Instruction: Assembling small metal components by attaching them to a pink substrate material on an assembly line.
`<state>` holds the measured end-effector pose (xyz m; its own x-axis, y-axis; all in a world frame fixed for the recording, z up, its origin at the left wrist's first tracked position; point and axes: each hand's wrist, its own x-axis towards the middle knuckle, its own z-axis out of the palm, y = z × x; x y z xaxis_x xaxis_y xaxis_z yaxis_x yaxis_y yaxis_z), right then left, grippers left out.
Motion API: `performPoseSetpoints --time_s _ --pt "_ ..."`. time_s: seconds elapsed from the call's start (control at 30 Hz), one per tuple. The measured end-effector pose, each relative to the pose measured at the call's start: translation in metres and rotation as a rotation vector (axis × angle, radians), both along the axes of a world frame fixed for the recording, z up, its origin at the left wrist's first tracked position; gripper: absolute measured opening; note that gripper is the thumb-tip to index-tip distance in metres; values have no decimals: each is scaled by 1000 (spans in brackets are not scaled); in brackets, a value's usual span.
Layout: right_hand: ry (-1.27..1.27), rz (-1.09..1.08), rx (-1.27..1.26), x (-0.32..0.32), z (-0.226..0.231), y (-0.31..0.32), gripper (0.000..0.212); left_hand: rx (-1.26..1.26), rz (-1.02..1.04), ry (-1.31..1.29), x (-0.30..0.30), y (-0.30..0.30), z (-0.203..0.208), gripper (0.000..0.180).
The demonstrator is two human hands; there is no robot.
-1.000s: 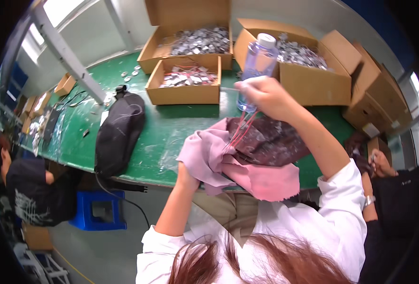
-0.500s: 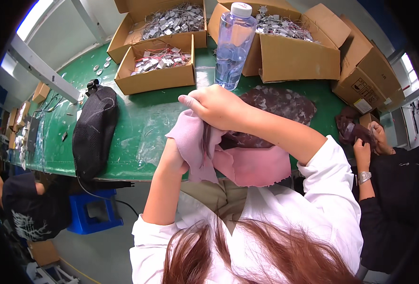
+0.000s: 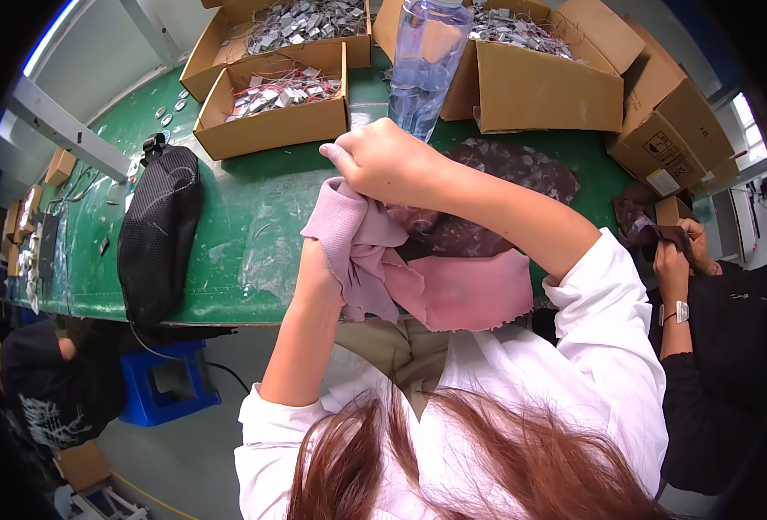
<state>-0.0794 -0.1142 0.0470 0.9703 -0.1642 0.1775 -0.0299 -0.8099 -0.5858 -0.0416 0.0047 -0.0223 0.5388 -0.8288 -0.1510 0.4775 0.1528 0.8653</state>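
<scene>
A pinkish fabric piece [image 3: 359, 227] is draped over my left hand [image 3: 317, 276], hiding its fingers; only the wrist side shows. My right hand [image 3: 383, 160] is closed in a fist at the top of this fabric, thumb pointing left, gripping it. From there the pink material runs to a wider pink flap [image 3: 478, 290] with a ragged edge, hanging at the front edge of the table. Behind it, partly under my right forearm, lies a dark brown patterned cloth [image 3: 522, 182]. I cannot tell whether the pink and brown cloths are one piece.
Beyond my hands stand a clear water bottle [image 3: 424, 74] and open cardboard boxes [image 3: 548, 91] of small silvery wired parts. A black mesh bag [image 3: 160, 230] lies left on the green table [image 3: 253, 225]. A co-worker's hands [image 3: 682, 251] handle dark cloth at right. A blue stool [image 3: 162, 386] stands below.
My right hand has risen slightly, still closed at the top of the fabric. The pink fabric over my left hand has twisted and bunched more. The whole view has shifted a little.
</scene>
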Motion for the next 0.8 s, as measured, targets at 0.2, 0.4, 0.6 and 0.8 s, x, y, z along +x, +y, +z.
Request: performPoseSetpoints --time_s 0.2,0.4,0.6,0.8 --pt "-92 -29 -41 0 2 -10 31 16 35 108 -12 10 19 31" --pt "-71 -50 -67 -3 21 -11 33 -25 81 135 -15 19 17 42" --pt "-171 -83 -105 -7 26 -23 33 -26 4 93 -25 30 32 45" --pt "-278 -193 6 -14 54 -45 36 13 107 112 -34 46 33 37"
